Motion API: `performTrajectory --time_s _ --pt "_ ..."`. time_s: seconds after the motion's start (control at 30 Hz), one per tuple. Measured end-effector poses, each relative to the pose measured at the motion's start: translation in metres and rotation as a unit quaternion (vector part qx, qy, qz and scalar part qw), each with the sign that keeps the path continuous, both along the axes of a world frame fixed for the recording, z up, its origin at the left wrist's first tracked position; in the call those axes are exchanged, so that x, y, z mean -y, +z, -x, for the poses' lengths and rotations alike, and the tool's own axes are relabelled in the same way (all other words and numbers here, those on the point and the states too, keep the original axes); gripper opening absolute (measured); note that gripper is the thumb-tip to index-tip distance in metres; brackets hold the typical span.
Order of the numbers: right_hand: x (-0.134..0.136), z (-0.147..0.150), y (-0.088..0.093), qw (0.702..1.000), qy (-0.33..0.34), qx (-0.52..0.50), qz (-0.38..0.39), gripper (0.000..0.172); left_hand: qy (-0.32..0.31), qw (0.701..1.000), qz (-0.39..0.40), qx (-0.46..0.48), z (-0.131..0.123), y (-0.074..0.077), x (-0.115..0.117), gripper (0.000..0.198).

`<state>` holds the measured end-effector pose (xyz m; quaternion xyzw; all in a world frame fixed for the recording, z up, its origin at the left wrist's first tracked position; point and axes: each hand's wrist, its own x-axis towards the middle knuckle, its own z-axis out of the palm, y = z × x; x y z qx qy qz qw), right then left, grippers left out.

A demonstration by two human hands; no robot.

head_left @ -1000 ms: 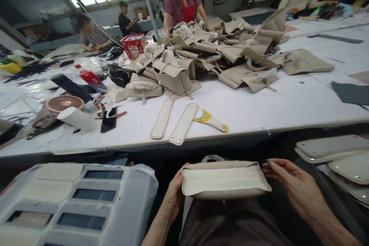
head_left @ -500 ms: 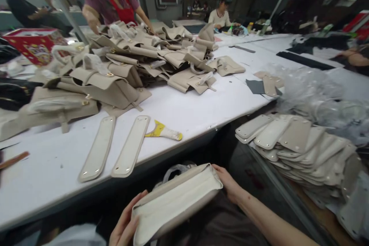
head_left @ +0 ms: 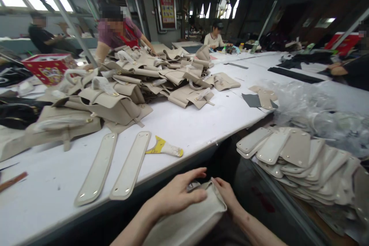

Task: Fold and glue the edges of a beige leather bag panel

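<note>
A beige handbag (head_left: 187,221) with a pale base lies tilted in my lap, below the table edge. My right hand (head_left: 226,196) grips its far right corner, the fingers partly hidden behind it. Over the bag's far end reaches my left hand (head_left: 177,196), open, with its thumb and fingers apart; whether the thumb touches the bag I cannot tell. On the table ahead lie two long pale base panels with metal studs, a left one (head_left: 96,169) and a right one (head_left: 131,165). Beside them is a yellow and white scraper-shaped tool (head_left: 164,147).
A heap of beige bags (head_left: 161,73) covers the far side of the white table (head_left: 184,130), with a person (head_left: 115,34) behind it. To my right are stacked studded panels (head_left: 314,169) and clear plastic bags (head_left: 305,100). A red box (head_left: 50,69) stands far left.
My left hand has left the bag's near left end and moved right and away to its far end, opening. My right hand stays on the corner. The view has tilted up.
</note>
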<state>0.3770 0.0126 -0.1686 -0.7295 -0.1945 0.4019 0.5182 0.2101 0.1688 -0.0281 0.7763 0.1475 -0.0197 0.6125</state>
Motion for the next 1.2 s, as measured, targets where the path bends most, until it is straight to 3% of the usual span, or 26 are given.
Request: performTrajectory --time_s 0.1,0.17,0.27,0.33,0.47,0.6,0.67,0.73,0.8,0.87,0.97,1.07,1.13,1.2 --pt "-0.021 -0.038 0.029 0.989 0.016 0.140 -0.049 0.046 -0.083 0.996 0.014 0.026 -0.057 -0.012 0.008 0.056" --pt "-0.044 -0.060 0.049 0.972 0.040 0.221 -0.073 0.040 -0.101 0.993 0.055 0.000 -0.079 -0.024 0.008 0.074" --pt "-0.091 -0.084 0.072 0.939 0.098 0.318 -0.088 0.031 -0.085 0.988 0.131 -0.006 -0.089 -0.033 0.001 0.107" --pt "-0.128 -0.089 0.081 0.915 0.144 0.366 -0.086 0.029 -0.068 0.989 0.134 0.003 -0.081 -0.028 -0.007 0.101" --pt "-0.190 -0.060 0.091 0.856 0.277 0.431 -0.075 0.035 -0.042 0.995 0.087 -0.005 -0.046 -0.010 -0.019 0.064" --pt "-0.220 0.002 0.091 0.786 0.413 0.459 -0.041 0.060 -0.040 0.998 0.045 -0.026 -0.024 -0.007 -0.020 0.055" --pt "-0.224 0.024 0.090 0.772 0.436 0.462 -0.016 0.055 -0.056 0.998 0.030 -0.017 -0.024 -0.009 -0.018 0.053" --pt "-0.219 0.028 0.091 0.774 0.439 0.457 0.007 0.042 -0.077 0.997 0.026 -0.004 -0.031 -0.011 -0.013 0.052" --pt "-0.202 0.014 0.096 0.788 0.424 0.446 0.026 0.030 -0.095 0.995 0.030 0.002 -0.042 -0.013 -0.007 0.054" --pt "-0.170 -0.014 0.100 0.816 0.386 0.428 0.043 0.023 -0.121 0.992 0.035 -0.006 -0.057 -0.017 -0.002 0.059" --pt "-0.101 -0.053 0.099 0.881 0.280 0.377 0.062 0.020 -0.179 0.982 0.047 -0.039 -0.080 -0.026 0.003 0.069" --pt "-0.027 -0.055 0.079 0.946 0.167 0.266 0.084 0.025 -0.248 0.964 0.070 -0.066 -0.101 -0.038 0.007 0.075" --pt "0.009 -0.032 0.056 0.973 0.126 0.170 0.087 0.036 -0.289 0.949 0.088 -0.087 -0.111 -0.045 0.010 0.075" --pt "0.028 0.000 0.032 0.988 0.100 0.080 0.082 0.052 -0.310 0.939 0.098 -0.113 -0.117 -0.050 0.011 0.075"
